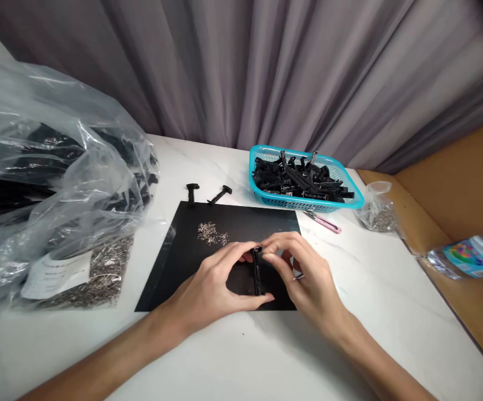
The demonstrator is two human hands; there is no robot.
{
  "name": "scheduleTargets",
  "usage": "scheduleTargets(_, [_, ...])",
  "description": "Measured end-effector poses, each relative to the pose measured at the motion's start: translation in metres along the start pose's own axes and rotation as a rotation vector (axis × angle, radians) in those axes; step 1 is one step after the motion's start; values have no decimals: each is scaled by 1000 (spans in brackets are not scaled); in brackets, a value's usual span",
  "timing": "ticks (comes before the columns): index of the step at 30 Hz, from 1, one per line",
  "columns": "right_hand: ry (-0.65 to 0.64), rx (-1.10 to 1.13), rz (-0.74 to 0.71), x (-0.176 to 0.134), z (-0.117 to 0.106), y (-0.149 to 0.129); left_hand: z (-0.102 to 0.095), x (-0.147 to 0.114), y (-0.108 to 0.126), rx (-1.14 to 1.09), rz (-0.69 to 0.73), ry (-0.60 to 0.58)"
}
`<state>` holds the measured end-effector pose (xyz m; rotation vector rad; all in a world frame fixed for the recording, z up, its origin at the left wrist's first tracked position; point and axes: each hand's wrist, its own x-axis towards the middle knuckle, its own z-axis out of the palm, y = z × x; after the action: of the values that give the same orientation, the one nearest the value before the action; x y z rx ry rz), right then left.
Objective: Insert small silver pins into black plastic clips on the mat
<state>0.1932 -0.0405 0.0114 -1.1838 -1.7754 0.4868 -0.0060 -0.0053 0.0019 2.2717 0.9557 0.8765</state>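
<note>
Two hands near each other over the black mat (170, 273). In the left hand (214, 278), a slim black part (257, 273), spanned end to end between fingers and thumb above the mat's right half, probably to steady both ends while leaving the long side exposed. In the right hand (308, 273), fingertips drawn narrowly together at the part's far end; impossible to tell whether pinching the part or something tiny.

On the mat's far left portion, a small heap of metal bits (208, 233), likely loose there for easy picking against the dark surface. Along the mat's far edge, toward the left, two loose black parts (191, 194), perhaps set apart on purpose. By the mat's far right corner, a blue basket (356, 192) full of similar parts, seemingly within reach; nearby, a pink cutter (323, 222). Well right of the mat, a bottle (475, 256). Left of the mat, a labelled bag of metal bits (103, 273), probably aside to free bench (208, 356) space.
</note>
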Motion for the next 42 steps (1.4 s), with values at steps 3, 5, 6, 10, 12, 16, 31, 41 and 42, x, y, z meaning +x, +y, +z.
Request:
scheduleTargets(3, [14,155,84,2,3,2,1,0,0,-6,10,14])
scheduleTargets(5, [21,249,149,3,6,4,1,1,0,-10,18,32])
scheduleTargets(6, [23,284,176,3,7,5,1,1,0,-15,21,40])
scheduleTargets(10, [52,345,213,4,10,6,0,1,1,-44,31,53])
scheduleTargets(12, [69,344,196,5,11,5,0,1,1,-51,30,64])
scheduleTargets(16, [88,285,126,4,14,3,1,-1,1,-57,25,84])
scheduleTargets(31, [97,-181,-222,4,19,10,-1,0,2,-87,6,66])
scheduleTargets(41, [76,-230,-276,0,18,14,0,0,-2,-69,0,78])
scheduleTargets(42, [89,-206,-285,0,18,14,0,0,-2,-69,10,78])
